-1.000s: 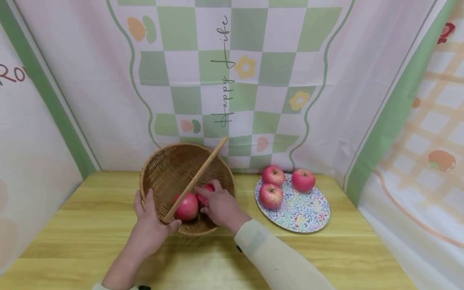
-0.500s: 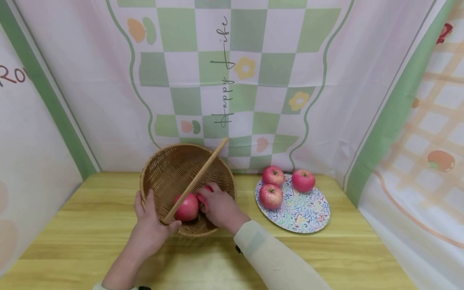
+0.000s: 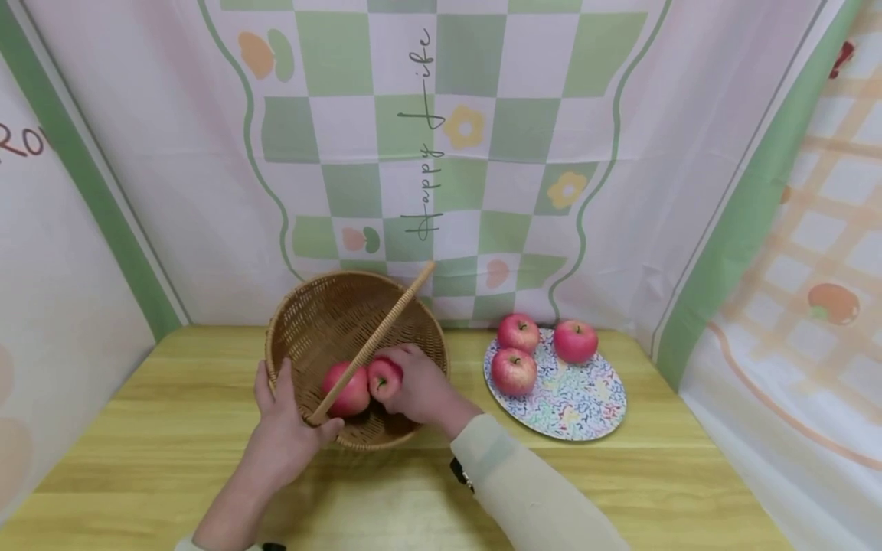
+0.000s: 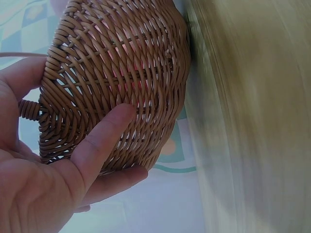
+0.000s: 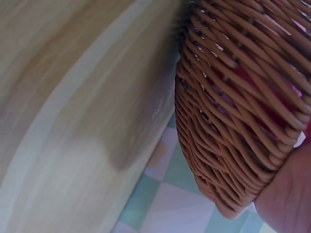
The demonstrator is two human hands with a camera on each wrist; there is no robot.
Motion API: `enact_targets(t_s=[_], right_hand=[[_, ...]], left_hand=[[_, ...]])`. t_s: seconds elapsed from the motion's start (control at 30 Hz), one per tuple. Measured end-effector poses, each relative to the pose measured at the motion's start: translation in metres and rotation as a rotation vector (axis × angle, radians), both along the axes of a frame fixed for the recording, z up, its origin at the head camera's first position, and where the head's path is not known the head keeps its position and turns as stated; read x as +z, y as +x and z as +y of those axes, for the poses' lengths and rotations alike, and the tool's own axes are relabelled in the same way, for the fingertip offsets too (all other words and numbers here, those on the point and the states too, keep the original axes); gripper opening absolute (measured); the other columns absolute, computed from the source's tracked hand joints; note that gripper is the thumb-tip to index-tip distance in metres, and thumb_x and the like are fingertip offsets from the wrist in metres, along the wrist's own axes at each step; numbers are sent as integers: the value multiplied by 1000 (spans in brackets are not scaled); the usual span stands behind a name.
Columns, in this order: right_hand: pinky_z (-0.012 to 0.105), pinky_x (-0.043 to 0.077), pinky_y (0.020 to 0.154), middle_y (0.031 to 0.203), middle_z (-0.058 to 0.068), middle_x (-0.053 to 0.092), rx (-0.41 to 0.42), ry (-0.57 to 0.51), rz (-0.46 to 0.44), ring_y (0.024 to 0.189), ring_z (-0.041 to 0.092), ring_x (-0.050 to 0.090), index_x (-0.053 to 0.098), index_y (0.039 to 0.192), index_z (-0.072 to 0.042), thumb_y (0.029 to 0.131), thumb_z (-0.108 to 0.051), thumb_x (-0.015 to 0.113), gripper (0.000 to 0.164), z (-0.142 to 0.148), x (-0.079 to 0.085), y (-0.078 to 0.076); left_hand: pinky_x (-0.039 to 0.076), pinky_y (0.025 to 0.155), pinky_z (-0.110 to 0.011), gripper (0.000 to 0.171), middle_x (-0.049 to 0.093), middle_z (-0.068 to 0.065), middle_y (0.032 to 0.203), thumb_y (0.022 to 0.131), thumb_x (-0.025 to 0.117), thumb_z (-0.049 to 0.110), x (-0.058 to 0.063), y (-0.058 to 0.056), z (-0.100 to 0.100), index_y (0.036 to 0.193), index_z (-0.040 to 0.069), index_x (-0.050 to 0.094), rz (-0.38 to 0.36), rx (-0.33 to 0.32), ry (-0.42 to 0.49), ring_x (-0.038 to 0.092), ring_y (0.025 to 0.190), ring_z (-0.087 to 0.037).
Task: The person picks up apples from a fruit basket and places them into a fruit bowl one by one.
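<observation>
A wicker basket point(image 3: 344, 298) with a wrapped handle point(image 3: 375, 337) stands at the table's left, its mouth tilted toward me. My left hand point(image 3: 285, 444) holds its near-left rim; in the left wrist view the fingers point(image 4: 104, 145) lie along the woven outer wall. Inside the basket my right hand point(image 3: 423, 386) grips a red apple point(image 3: 384, 377), whose stem faces me. Another red apple point(image 3: 347, 389) lies against it on the left, partly behind the handle. In the right wrist view only the edge of the right hand point(image 5: 289, 194) shows, beside the basket wall.
A speckled oval plate point(image 3: 575, 409) lies to the right of the basket. It bears three apples: a back-left apple point(image 3: 518, 333), a front-left apple point(image 3: 514, 372) and a right apple point(image 3: 576, 341). A patterned curtain point(image 3: 462, 184) hangs behind the wooden table point(image 3: 386, 497).
My right hand has turned in the basket, and the apple it grips has come into fuller view with its stem showing. The neighbouring apple has shifted slightly left. The left hand has stayed put.
</observation>
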State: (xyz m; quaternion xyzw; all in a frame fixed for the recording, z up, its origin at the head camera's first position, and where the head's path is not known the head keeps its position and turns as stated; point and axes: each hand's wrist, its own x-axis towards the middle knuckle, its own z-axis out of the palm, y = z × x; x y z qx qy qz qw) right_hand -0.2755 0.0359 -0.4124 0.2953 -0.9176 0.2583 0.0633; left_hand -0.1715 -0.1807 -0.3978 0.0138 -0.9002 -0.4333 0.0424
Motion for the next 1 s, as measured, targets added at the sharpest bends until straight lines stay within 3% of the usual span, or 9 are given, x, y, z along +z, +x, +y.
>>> enact_targets(t_s=[0.23,0.4,0.53,0.63,0.83,0.9,1.0], right_hand=[[32,49,90,129,8,56,36,-153,-81,111,19,54,60,135,-15,70,-18,85,69,4,2,-6],[32,49,90,126,4,60,57,-225,-131,109,19,55,61,136,-13,69,-16,87,72,6,3,-10],[32,49,91,122,-1,63,75,-343,-182,107,16,57,61,136,-11,70,-15,88,72,9,5,-12],[33,50,89,123,-1,62,60,-479,-292,104,15,60,59,138,-13,71,-12,87,72,12,6,-13],[43,59,71,131,19,52,103,-906,-697,94,31,65,47,147,-9,79,9,74,75,15,9,-8],[45,59,71,135,22,48,116,-992,-775,100,34,64,43,149,-8,80,12,70,76,16,11,-7],[44,59,72,137,22,46,114,-1037,-820,105,35,61,41,150,-8,81,13,68,77,17,14,-6]], left_hand=[[48,90,-60,124,-38,-20,152,84,80,35,0,0,-1,156,6,-17,-16,-1,7,46,116,-62],[47,91,-61,124,-38,-20,152,85,80,35,1,0,-1,156,6,-17,-20,0,7,44,117,-62],[46,92,-63,123,-38,-21,153,85,79,34,0,0,-1,157,8,-17,-18,4,8,43,118,-63],[45,92,-64,123,-37,-21,153,85,79,32,-1,-1,-1,157,8,-17,-12,10,2,43,118,-63],[47,90,-63,122,-33,-23,154,84,79,31,-2,-1,-2,157,6,-16,5,19,-12,47,115,-62],[48,89,-62,122,-33,-23,154,84,79,31,-2,-2,-3,157,7,-16,6,19,-14,47,115,-61],[48,89,-62,123,-33,-22,154,84,79,32,-1,-2,-3,157,8,-17,5,20,-14,47,115,-62]])
